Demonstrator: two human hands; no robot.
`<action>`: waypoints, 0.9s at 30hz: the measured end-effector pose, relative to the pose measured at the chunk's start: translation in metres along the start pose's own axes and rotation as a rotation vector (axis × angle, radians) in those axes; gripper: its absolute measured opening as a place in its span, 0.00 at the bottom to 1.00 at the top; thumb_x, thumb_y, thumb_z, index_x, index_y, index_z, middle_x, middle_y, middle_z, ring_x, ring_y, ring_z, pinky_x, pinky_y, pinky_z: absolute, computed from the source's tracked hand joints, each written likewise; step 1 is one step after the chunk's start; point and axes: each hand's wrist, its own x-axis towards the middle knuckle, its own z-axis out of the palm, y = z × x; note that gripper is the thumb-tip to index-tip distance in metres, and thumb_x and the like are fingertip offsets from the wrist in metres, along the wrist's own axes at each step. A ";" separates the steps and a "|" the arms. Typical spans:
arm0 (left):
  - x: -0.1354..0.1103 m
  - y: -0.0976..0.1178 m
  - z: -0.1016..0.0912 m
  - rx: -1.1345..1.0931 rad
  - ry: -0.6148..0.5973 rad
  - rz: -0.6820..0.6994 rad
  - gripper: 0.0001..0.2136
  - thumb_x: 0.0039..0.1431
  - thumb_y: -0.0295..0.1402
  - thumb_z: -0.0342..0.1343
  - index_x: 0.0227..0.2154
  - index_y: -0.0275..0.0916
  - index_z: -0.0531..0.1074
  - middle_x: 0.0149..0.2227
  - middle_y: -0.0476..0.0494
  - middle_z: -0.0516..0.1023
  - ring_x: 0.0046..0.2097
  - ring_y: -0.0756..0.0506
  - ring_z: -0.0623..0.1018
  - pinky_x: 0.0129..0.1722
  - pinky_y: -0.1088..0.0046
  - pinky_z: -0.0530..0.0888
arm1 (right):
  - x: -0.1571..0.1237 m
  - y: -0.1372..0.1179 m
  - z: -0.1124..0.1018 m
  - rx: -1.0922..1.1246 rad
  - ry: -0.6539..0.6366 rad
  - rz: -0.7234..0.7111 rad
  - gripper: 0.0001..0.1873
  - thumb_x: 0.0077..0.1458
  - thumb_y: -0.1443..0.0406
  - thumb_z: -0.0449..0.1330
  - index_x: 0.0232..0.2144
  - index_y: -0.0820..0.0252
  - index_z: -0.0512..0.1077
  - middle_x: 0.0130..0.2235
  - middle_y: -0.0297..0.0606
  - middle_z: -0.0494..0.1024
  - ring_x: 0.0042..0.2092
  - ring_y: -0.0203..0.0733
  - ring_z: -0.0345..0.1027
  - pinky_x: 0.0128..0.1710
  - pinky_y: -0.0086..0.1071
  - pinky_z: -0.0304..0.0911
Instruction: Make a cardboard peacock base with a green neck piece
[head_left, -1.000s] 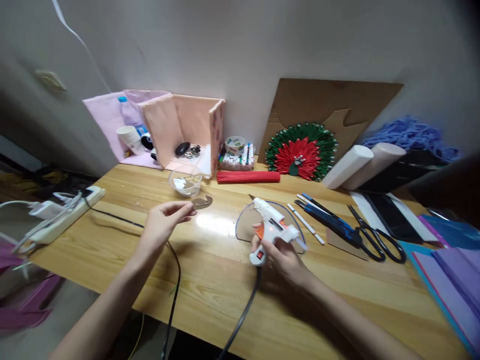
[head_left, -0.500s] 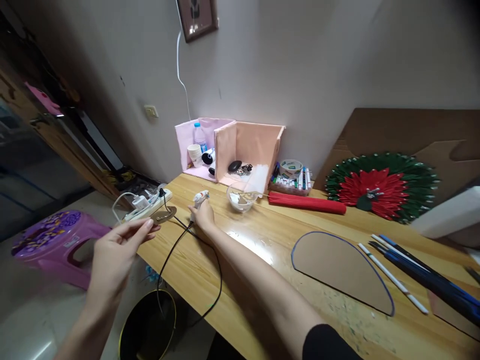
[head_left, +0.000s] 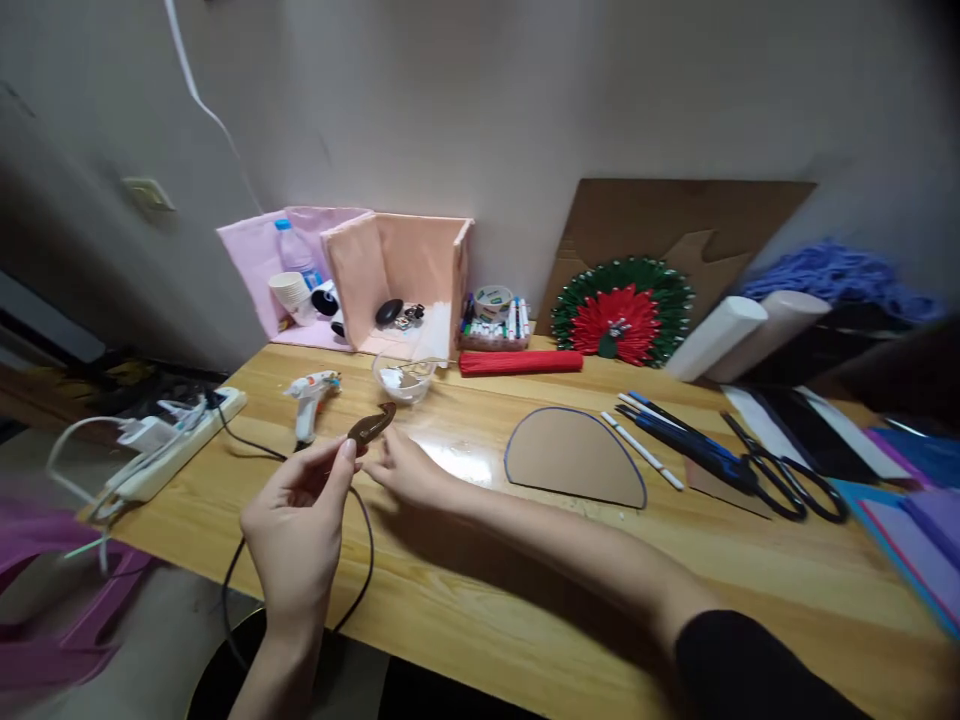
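Note:
My left hand (head_left: 300,510) pinches a small brown curved cut-out piece (head_left: 369,428) between thumb and fingertips, held above the table. The piece has a narrow, hooked end pointing right, and a shiny line runs along it. Just behind it is my right hand (head_left: 409,470), with fingers apart and nothing visible in them; part of it is hidden by the left hand and the piece. A white glue gun (head_left: 307,402) stands on the table beyond my left hand, and its black cord (head_left: 369,540) loops over the table. Farther back sits a clear bowl (head_left: 405,385) holding small white bits.
A blue-edged cardboard half-oval (head_left: 574,455) lies right of centre, near pens and scissors (head_left: 784,475). A red paper roll (head_left: 521,363), a pink box organiser (head_left: 360,270) and a green-red fan decoration (head_left: 619,315) line the wall. At left is a power strip (head_left: 180,440).
My right hand has let go of the glue gun and come back beside my left hand. The left hand has brought the brown piece over the table. The view has turned right.

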 end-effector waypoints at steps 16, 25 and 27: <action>-0.078 -0.016 0.162 0.298 -0.693 0.876 0.10 0.60 0.27 0.47 0.36 0.38 0.74 0.36 0.41 0.79 0.35 0.47 0.77 0.35 0.74 0.71 | -0.210 -0.004 -0.196 -0.450 0.646 0.101 0.12 0.52 0.57 0.60 0.37 0.56 0.72 0.34 0.39 0.70 0.34 0.41 0.64 0.37 0.36 0.62; -0.088 -0.034 0.165 0.381 -0.774 1.026 0.09 0.61 0.28 0.47 0.37 0.37 0.73 0.35 0.41 0.78 0.34 0.48 0.77 0.32 0.75 0.70 | -0.196 0.022 -0.194 -0.495 0.521 0.224 0.24 0.44 0.54 0.65 0.44 0.57 0.72 0.36 0.40 0.69 0.37 0.43 0.66 0.36 0.37 0.64; -0.089 -0.036 0.166 0.370 -0.797 0.996 0.09 0.61 0.29 0.47 0.36 0.36 0.73 0.34 0.41 0.78 0.33 0.48 0.77 0.32 0.76 0.70 | -0.196 0.028 -0.194 -0.484 0.515 0.253 0.24 0.43 0.53 0.65 0.42 0.58 0.72 0.35 0.39 0.68 0.36 0.43 0.66 0.35 0.36 0.64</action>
